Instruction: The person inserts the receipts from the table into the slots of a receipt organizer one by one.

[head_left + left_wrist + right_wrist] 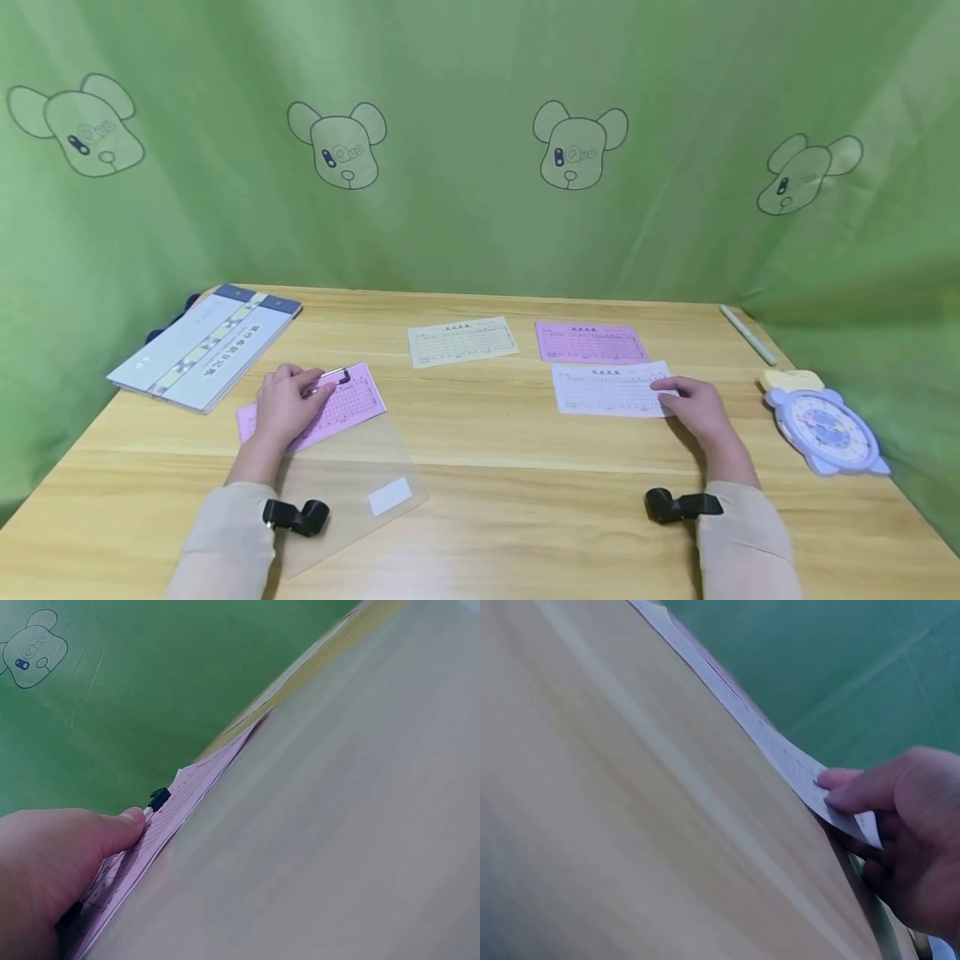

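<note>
In the head view a clear clipboard [341,492] lies at the left with a pink printed form [356,400] at its top end. My left hand [288,404] grips the clipboard at its clip [346,377]; the thumb lies over the clip in the left wrist view, and the fingers beneath are hidden. My right hand [697,407] pinches the right edge of a white printed form [600,392], its corner lifted a little off the table in the right wrist view. Behind it lies another pink form [588,342], partly overlapped by the white one.
A pale green form [461,342] lies at the back middle. At the back left rests a thick white and blue book [206,346] with a dark object behind it. On the right are a pale green stick [748,335], a yellow block [791,380] and a blue toy clock [828,429].
</note>
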`<state>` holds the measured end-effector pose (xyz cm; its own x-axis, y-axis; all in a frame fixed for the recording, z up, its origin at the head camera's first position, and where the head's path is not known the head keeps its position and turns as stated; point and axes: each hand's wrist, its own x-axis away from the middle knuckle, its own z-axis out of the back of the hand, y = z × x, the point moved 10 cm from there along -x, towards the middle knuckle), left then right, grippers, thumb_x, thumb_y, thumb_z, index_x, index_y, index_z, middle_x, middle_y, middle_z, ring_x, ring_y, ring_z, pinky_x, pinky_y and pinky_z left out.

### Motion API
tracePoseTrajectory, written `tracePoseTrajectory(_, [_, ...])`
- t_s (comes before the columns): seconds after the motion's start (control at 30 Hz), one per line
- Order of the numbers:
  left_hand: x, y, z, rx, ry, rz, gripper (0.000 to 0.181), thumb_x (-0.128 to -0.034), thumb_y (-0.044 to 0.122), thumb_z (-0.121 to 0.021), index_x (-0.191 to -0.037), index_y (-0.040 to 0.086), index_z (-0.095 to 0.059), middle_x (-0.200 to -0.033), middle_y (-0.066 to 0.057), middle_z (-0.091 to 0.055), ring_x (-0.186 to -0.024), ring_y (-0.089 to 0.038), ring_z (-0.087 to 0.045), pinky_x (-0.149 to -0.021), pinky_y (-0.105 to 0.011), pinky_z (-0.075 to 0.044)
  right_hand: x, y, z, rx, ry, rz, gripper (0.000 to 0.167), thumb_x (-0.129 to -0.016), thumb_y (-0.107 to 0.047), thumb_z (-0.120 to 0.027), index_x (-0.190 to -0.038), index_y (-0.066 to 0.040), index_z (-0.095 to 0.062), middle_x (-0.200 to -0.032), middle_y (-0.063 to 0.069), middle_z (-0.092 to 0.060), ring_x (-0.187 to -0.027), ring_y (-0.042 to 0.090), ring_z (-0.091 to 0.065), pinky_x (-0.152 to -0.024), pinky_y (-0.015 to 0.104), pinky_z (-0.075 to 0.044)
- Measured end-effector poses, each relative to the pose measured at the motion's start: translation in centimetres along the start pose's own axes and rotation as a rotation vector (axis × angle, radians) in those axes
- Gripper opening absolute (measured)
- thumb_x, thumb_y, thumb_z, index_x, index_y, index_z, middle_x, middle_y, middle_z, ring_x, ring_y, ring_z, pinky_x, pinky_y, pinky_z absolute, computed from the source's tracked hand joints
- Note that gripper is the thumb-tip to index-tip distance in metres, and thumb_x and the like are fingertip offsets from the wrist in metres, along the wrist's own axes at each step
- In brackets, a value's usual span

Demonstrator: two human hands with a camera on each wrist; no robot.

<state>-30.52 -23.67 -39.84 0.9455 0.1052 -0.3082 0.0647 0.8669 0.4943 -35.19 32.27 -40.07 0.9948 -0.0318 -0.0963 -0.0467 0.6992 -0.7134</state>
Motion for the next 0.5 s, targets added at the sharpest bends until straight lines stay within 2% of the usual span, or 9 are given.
tracePoseTrajectory(0.13, [-0.1,0.0,-0.1,-0.003,-0.003,0.002,0.040,-0.0812,0.029,-0.059,-0.108,-0.001,-0.059,-0.091,-0.013,-0.046,-0.079,-0.027,-0.036,-0.067,-0.039,-0.027,0.3,0.6,-0.2,-0.099,-0.085,-0.047,0.032,-0.081,-0.003,-0.049,-0.111,0.011,-0.051,-0.121,0.030,-0.038,-0.108,0.038,-0.035,-0.086,0.045,-0.030])
tracePoseTrajectory(0.3, [-0.2,0.1,-0.1,0.003,-0.013,0.005,0.041,-0.0817,0.029,-0.058,-0.108,-0.001,-0.058,-0.092,-0.014,-0.046,-0.080,-0.028,-0.036,-0.067,-0.040,-0.027,0.8,1.1,-0.1,-0.169,-0.144,-0.081,0.035,-0.083,-0.006,-0.050,-0.115,0.007,-0.049,-0.114,0.022,-0.043,-0.088,0.018,-0.044,-0.069,0.026,-0.038])
tracePoseTrajectory(0.37, [-0.2,0.0,-0.2,0.005,-0.015,0.007,0.041,-0.0820,0.030,-0.057,-0.109,-0.001,-0.058,-0.092,-0.014,-0.045,-0.080,-0.027,-0.036,-0.067,-0.039,-0.027,1.0,1.2,0.0,-0.227,-0.162,-0.101,0.032,-0.083,-0.007,-0.051,-0.114,0.001,-0.054,-0.106,0.014,-0.046,-0.078,0.011,-0.045,-0.063,0.023,-0.039])
tracePoseTrajectory(0.5, [-0.1,-0.1,-0.2,0.005,-0.013,0.011,0.041,-0.0821,0.030,-0.057,-0.109,-0.001,-0.058,-0.092,-0.013,-0.045,-0.080,-0.027,-0.036,-0.067,-0.039,-0.027,1.2,0.8,-0.7,-0.436,-0.241,-0.122,0.028,-0.082,-0.003,-0.052,-0.107,-0.011,-0.061,-0.097,0.000,-0.049,-0.076,0.008,-0.049,-0.065,0.024,-0.043])
